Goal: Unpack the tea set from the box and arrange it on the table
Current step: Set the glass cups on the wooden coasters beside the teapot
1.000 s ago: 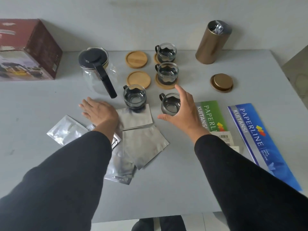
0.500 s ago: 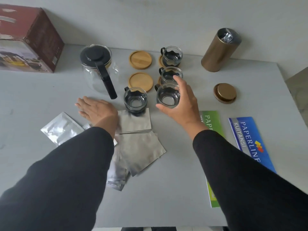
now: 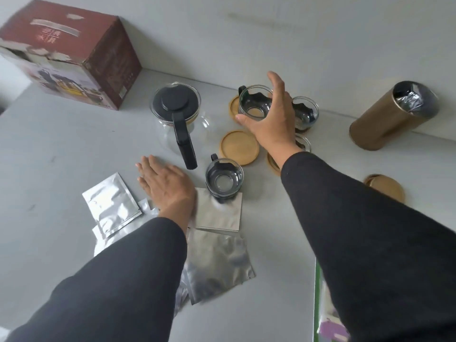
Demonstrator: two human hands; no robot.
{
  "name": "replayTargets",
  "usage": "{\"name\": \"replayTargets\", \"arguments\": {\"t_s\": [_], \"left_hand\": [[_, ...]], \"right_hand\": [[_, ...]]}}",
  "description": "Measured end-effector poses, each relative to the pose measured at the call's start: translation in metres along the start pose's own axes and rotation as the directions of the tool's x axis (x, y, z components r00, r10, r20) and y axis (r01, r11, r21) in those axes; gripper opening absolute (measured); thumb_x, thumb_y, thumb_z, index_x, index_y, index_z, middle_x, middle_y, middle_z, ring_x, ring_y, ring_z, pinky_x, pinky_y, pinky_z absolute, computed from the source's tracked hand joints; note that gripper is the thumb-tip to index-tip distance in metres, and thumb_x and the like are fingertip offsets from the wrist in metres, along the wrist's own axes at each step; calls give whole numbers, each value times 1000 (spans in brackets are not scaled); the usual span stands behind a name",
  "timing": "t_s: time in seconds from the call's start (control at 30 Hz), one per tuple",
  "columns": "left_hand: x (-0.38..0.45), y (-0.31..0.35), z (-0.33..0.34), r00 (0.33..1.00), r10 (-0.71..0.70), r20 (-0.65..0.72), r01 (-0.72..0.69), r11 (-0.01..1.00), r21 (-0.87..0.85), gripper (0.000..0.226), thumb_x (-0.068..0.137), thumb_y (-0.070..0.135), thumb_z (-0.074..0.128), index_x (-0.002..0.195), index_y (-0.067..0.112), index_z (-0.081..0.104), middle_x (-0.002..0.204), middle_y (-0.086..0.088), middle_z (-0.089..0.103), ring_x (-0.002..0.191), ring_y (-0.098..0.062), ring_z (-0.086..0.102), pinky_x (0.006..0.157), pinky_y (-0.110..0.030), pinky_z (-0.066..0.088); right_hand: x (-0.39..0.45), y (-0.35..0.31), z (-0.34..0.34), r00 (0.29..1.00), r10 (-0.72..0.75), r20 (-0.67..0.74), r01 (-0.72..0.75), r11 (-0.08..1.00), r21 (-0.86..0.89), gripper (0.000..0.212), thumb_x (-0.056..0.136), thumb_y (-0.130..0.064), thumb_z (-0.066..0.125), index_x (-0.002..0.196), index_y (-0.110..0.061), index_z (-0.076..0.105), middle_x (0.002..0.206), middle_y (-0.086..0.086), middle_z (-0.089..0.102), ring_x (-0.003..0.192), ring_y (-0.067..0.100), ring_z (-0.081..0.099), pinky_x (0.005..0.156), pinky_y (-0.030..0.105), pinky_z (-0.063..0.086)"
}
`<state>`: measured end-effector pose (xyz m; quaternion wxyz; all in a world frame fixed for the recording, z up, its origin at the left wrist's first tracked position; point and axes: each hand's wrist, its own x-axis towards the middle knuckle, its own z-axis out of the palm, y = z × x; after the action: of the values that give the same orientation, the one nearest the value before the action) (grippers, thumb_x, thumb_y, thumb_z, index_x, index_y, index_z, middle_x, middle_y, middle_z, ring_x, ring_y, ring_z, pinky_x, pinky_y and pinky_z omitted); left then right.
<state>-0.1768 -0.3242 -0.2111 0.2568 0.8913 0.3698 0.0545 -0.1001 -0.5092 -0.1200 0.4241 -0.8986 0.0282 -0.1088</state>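
My right hand (image 3: pixel 270 122) grips a glass cup (image 3: pixel 254 104) with a black holder, held over the far wooden coaster (image 3: pixel 233 107) at the back of the table. Just right of it, a second cup (image 3: pixel 306 114) stands on a coaster. A third cup (image 3: pixel 303 142) on its coaster (image 3: pixel 272 164) is mostly hidden behind my right wrist. A further cup (image 3: pixel 224 177) stands on the edge of a foil packet (image 3: pixel 219 213). One coaster (image 3: pixel 239 147) is bare. The glass teapot (image 3: pixel 176 117) with black lid and handle stands to the left. My left hand (image 3: pixel 167 186) lies flat on the table, holding nothing.
The red tea-set box (image 3: pixel 71 55) stands at the back left. A gold canister (image 3: pixel 392 114) stands at the back right, its lid (image 3: pixel 385 187) nearer. Several foil packets (image 3: pixel 111 206) lie under my left arm. A green booklet (image 3: pixel 318 292) lies at the lower right.
My right hand lifted the cup from beside the green booklet and carried it away from me to the far coaster. My left hand stayed flat. The view shifted closer and leftward.
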Motion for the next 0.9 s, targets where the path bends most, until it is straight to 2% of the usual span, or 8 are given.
{"name": "replayTargets", "arguments": {"t_s": [0.3,0.43,0.63,0.77,0.83,0.9], "left_hand": [[1,3,6,999,-27,-23,29,997,73,54,99,26,23,151,11,14,159,-2,9,148,-16,0,121,-33,-3],[1,3,7,999,-34,-21,35,996,86,54,100,27,22,151,12,14,160,-1,9,148,-15,-1,120,-32,-5],[1,3,6,999,-40,-10,41,996,84,55,100,28,22,151,12,12,160,-1,7,148,-14,-2,120,-31,-7],[1,3,6,999,-40,0,40,995,90,55,100,28,22,151,12,11,160,-1,7,148,-14,-2,119,-31,-7],[2,3,5,999,-41,9,40,995,87,55,100,28,21,151,11,11,160,-1,6,148,-15,-2,120,-32,-7],[2,3,5,999,-36,22,34,996,84,55,100,27,20,151,11,10,160,-1,5,148,-15,-3,120,-32,-7]], "right_hand": [[40,16,23,994,51,100,-52,999,6,95,71,-30,81,146,-28,23,132,10,43,118,21,47,84,20,32],[44,20,29,988,67,140,-67,998,-1,95,72,-26,80,146,-29,22,132,11,42,117,21,47,82,12,28],[49,24,33,979,87,187,-88,996,-1,95,74,-24,79,147,-29,18,135,12,36,121,25,44,88,21,31],[49,24,32,978,61,201,-49,997,-64,100,72,-28,81,149,-29,16,138,14,34,125,28,41,95,27,35],[46,21,29,983,24,180,-6,995,-103,103,70,-35,81,149,-28,16,138,14,32,126,30,40,99,35,39],[40,16,24,991,-19,130,32,995,-98,98,72,-38,78,149,-27,19,139,13,32,127,27,40,99,33,40]]}}
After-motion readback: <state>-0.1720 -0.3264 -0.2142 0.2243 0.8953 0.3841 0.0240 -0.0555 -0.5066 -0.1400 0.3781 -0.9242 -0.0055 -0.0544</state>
